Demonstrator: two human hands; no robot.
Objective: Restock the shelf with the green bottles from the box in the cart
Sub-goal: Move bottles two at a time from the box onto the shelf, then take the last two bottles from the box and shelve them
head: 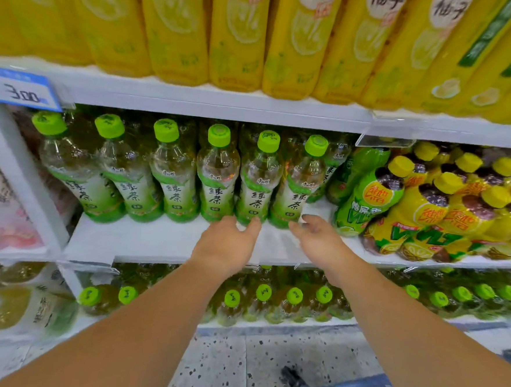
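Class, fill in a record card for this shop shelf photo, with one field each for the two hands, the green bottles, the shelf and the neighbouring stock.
left hand: open, fingers at the foot of the bottle row, gripping nothing
right hand: open, beside the left, gripping nothing
green bottles: six upright in the front row, capped, more behind
shelf: white, bare strip in front of the row
right of row: yellow-capped bottles, leaning
above: yellow bottles

Floor (pixel 220 369): pale terrazzo with dark specks, beneath me.
Shelving (pixel 218 106): white boards in tiers, filling my view ahead.
Divider (pixel 22 183): white upright, at the shelving's left end.
Price tag (pixel 21 89): blue, on the upper board's front edge, left.
Light: bright, even.
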